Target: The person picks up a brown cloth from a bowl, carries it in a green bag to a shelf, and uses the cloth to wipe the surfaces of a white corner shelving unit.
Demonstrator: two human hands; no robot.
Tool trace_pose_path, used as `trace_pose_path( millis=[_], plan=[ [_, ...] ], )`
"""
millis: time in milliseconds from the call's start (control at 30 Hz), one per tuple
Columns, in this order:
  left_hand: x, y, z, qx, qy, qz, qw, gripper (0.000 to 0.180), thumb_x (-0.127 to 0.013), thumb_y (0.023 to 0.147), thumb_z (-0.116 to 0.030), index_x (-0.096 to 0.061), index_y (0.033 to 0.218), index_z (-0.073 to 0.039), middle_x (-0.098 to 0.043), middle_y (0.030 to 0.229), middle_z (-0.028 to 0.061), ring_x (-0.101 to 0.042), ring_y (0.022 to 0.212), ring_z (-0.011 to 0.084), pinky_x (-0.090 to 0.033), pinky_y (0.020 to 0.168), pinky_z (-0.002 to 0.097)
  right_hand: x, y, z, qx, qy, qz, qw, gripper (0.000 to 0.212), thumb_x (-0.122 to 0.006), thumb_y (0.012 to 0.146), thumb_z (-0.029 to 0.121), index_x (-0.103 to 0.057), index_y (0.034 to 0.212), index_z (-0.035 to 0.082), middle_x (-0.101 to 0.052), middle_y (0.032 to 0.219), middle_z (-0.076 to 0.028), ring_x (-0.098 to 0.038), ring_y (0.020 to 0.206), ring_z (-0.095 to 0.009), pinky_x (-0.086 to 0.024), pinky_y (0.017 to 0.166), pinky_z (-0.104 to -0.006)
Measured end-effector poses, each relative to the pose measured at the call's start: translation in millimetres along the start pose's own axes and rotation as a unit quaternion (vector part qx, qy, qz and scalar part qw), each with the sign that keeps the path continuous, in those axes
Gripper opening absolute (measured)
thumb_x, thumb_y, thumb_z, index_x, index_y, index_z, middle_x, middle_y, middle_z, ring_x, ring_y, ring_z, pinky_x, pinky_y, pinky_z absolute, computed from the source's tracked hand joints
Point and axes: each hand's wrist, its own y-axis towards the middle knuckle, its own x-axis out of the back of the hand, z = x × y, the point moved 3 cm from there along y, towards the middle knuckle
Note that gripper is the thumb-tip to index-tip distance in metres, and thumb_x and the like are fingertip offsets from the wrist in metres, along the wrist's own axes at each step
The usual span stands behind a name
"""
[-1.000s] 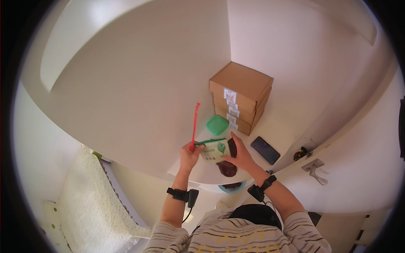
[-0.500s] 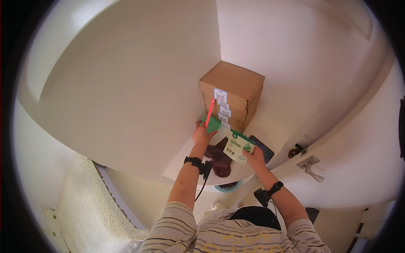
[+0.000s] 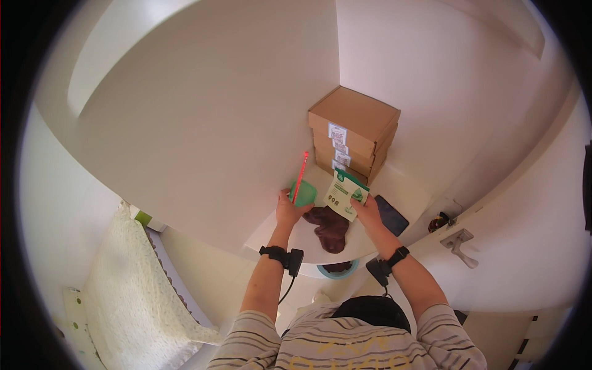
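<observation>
Sleeves point(image 3: 250, 336) with dark stripes lie nearest, on the person's side of the maroon cloth. Black straps point(image 3: 274, 253) circle both wrists, each bearing a small black device, one to either side of the cloth's near end. The left hand point(image 3: 288, 211), just left of the cloth's far end, has its fingers curled around a green container point(image 3: 306, 195); a red strip point(image 3: 301, 172) slants up from the same grip, though exactly how it is held cannot be told. The right hand point(image 3: 368, 211), right of the cloth, pinches a cream pouch point(image 3: 343, 192) with a green top band by its lower right part, thumb on the printed front; the pouch hangs tilted above the cloth's far end. Crumpled on the white table point(image 3: 290, 242), the maroon cloth point(image 3: 332, 235) lies between the two forearms. A light blue basin point(image 3: 339, 276) with something dark in it sits lower down, past the table edge nearest the cloth. A dark phone point(image 3: 392, 216) lies to the right of the cloth, by the right wrist. Beyond the cloth stands a stack of brown cardboard boxes point(image 3: 354, 114), pale labels down its front. Farther right of the cloth is a metal door handle point(image 3: 459, 245), and well to its left a pale, fluffy cover point(image 3: 139, 290).
</observation>
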Motion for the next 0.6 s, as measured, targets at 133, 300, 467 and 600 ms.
trace_pose_path(
  millis=[133,300,467,600],
  plan=[
    [20.6,-12.9,8.7,-0.063,-0.202,-0.075,0.975,0.080,-0.089,0.056,-0.030,-0.049,0.117,0.003,-0.058,0.115,0.0140,-0.062,0.096,0.0275,-0.052,0.078,0.0383,-20.6,8.2,-13.0,-0.006,0.043,-0.012,0.999,0.042,-0.061,0.087,0.011,-0.047,0.126,0.002,-0.061,0.112,-0.008,-0.060,0.098,-0.018,-0.048,0.083,-0.0307],
    [65.1,-65.1,-101.3,-0.098,-0.168,-0.006,0.981,0.082,-0.090,0.054,-0.028,-0.051,0.121,-0.001,-0.058,0.110,0.0133,-0.064,0.089,0.0264,-0.054,0.072,0.0357,-37.3,-46.9,63.1,-0.146,0.205,0.103,0.962,0.051,-0.062,0.088,0.015,-0.039,0.132,0.005,-0.057,0.116,-0.007,-0.058,0.105,-0.019,-0.049,0.086,-0.0314],
    [55.5,-86.5,-128.7,-0.156,-0.177,0.022,0.972,0.077,-0.089,0.056,-0.024,-0.053,0.122,-0.005,-0.058,0.109,0.0123,-0.064,0.086,0.0268,-0.055,0.069,0.0349,-26.6,-59.5,60.3,-0.016,0.096,0.151,0.984,0.055,-0.069,0.084,0.018,-0.042,0.131,0.009,-0.057,0.117,-0.005,-0.057,0.107,-0.018,-0.051,0.084,-0.0345],
    [38.9,-87.1,-122.5,-0.124,-0.240,0.085,0.959,0.062,-0.081,0.069,-0.018,-0.051,0.122,-0.002,-0.061,0.099,0.0103,-0.064,0.067,0.0196,-0.053,0.057,0.0298,-5.9,-72.6,65.9,-0.066,0.118,0.087,0.987,0.058,-0.075,0.079,0.016,-0.045,0.129,0.009,-0.057,0.118,-0.004,-0.057,0.107,-0.017,-0.049,0.086,-0.0330]
  ],
)
